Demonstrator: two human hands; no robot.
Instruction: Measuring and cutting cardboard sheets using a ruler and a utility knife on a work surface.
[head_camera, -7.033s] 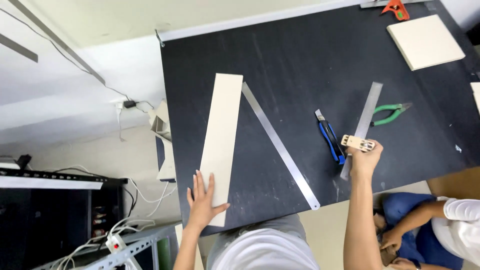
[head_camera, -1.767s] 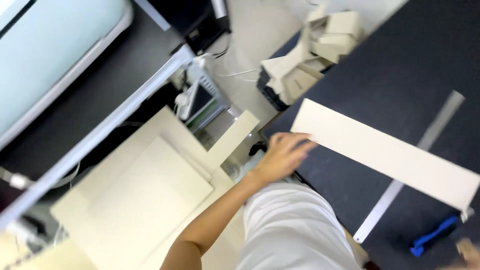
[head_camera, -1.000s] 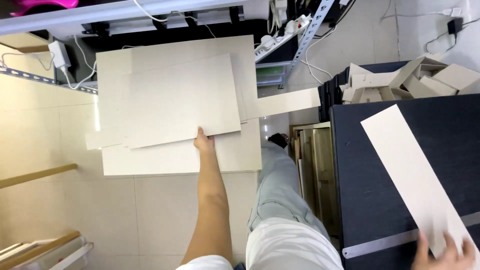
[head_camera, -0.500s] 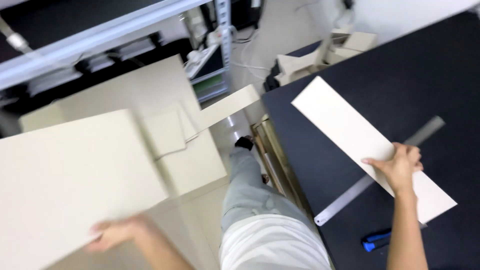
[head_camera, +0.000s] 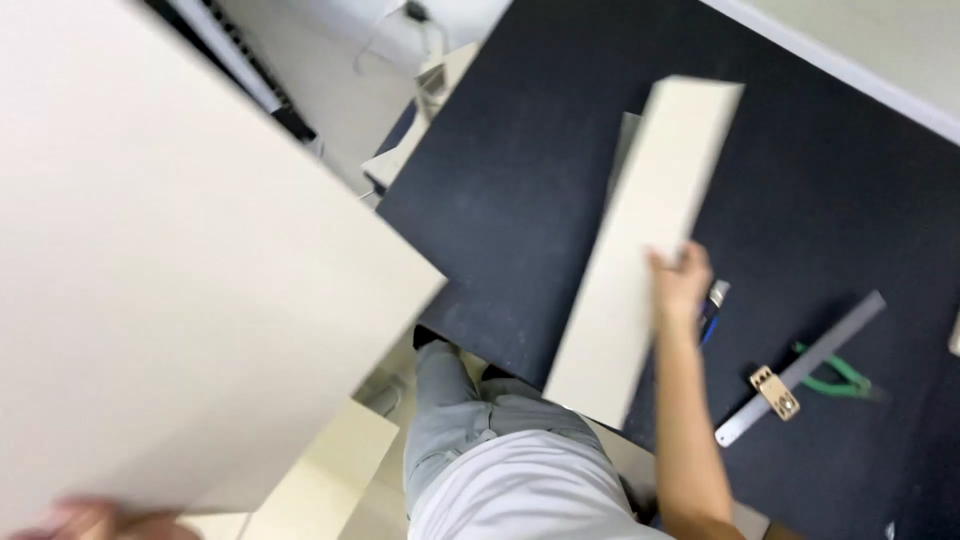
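Large cream board (head_camera: 180, 270) is filling the left half of the view, lifted clear of the table and tilted, blurred by motion. Left hand (head_camera: 95, 522) is gripping it at the bottom edge, fingers closed on the sheet; only a blurred sliver of the hand is showing at the lower left corner, so the board is rising up and to the right from the grip.

Long cream strip (head_camera: 645, 245) is lying flat on the black table (head_camera: 520, 170), running diagonally, its lower end overhanging the table's near edge. Right hand (head_camera: 682, 283) is resting on the strip's right edge, around the middle of its length, fingers spread flat and pressing, not clamped around anything.

Just right of that hand a blue-handled cutter (head_camera: 710, 312) is lying on the table, mostly hidden. Further right a grey metal ruler (head_camera: 805, 365) is lying diagonally, with a small tan block (head_camera: 775, 391) on it near its lower end. Green-handled pliers (head_camera: 838, 374) are lying beside the ruler.

Below the left grip's board, pale cream sheets (head_camera: 330, 470) are lying on the floor by the person's legs. No labels or signs are readable.
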